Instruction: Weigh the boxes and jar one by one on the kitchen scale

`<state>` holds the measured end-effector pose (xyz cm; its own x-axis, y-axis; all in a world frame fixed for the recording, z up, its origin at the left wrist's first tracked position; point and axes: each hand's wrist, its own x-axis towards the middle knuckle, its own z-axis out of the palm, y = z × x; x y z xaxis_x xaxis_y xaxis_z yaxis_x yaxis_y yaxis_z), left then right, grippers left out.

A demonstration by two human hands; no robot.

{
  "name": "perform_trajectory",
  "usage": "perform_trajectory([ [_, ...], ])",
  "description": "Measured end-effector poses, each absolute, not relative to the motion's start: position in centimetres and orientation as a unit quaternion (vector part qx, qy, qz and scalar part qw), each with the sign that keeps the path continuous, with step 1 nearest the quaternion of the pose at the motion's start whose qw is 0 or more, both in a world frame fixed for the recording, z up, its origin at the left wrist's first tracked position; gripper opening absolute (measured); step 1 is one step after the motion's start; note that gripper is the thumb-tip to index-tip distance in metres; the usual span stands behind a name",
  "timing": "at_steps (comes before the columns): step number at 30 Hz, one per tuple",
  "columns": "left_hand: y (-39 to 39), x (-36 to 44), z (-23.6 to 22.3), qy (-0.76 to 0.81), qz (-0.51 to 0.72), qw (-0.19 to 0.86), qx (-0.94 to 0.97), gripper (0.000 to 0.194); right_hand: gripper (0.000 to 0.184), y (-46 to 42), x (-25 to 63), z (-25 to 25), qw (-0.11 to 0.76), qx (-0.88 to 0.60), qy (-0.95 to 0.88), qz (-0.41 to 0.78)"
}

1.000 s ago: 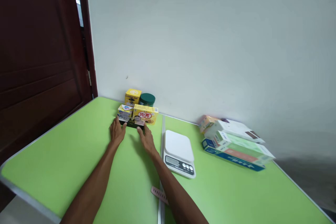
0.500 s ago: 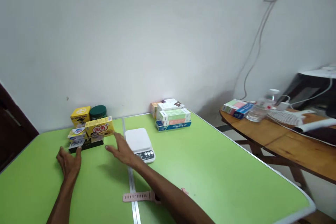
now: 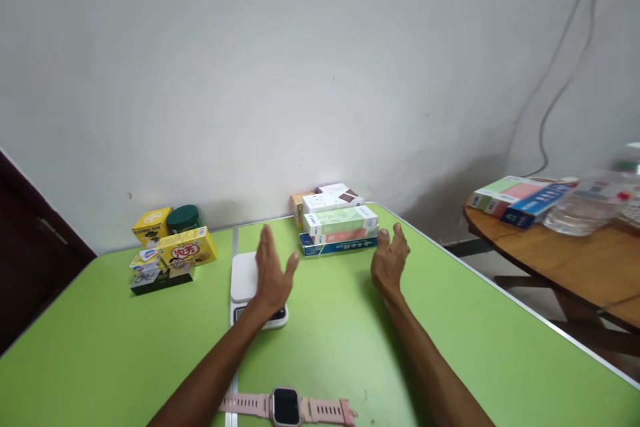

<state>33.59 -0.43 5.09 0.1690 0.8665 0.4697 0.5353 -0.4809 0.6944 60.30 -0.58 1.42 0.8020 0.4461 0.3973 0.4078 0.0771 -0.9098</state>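
My left hand (image 3: 274, 273) hovers over the white kitchen scale (image 3: 244, 278), fingers stretched out and holding nothing, and hides part of it. On the right, my right hand (image 3: 390, 259) is open beside the stacked boxes, near the right end of the blue box (image 3: 340, 246). A green and pink box (image 3: 341, 223) lies on top of that blue box. Behind them are a white box (image 3: 330, 201) and an orange box (image 3: 297, 208). Nearest to me lies a pink-strapped smartwatch (image 3: 287, 406), face up.
At the left stand a yellow snack box (image 3: 187, 246), a yellow cube-shaped box (image 3: 151, 225), a dark green jar (image 3: 184, 219) and a black box (image 3: 163, 281). A wooden side table (image 3: 575, 267) holds more boxes (image 3: 513, 195) and a blurred clear bottle (image 3: 583, 207).
Both hands have moved right: the left from the black box to the scale, the right from the yellow snack box to the right-hand stack. The view has turned right.
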Motion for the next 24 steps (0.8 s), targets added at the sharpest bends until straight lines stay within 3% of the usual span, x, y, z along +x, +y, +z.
perform_trajectory([
  [5,3.3,42.6,6.2,0.490,0.353,0.331,0.726,0.096,0.088,0.4,60.5,2.5,0.648,-0.667,-0.359,0.077],
  [11,3.2,43.6,6.2,0.474,0.375,0.356,0.713,0.099,0.089,-1.0,60.4,3.7,0.621,-0.680,-0.384,0.068],
  [19,-1.4,34.8,9.7,0.463,0.421,0.302,0.720,0.099,0.078,-5.7,54.2,7.3,0.613,-0.627,-0.467,0.114],
  [24,-3.1,25.3,7.1,0.512,0.459,0.260,0.678,0.090,0.078,-6.7,46.6,6.0,0.593,-0.579,-0.516,0.215],
])
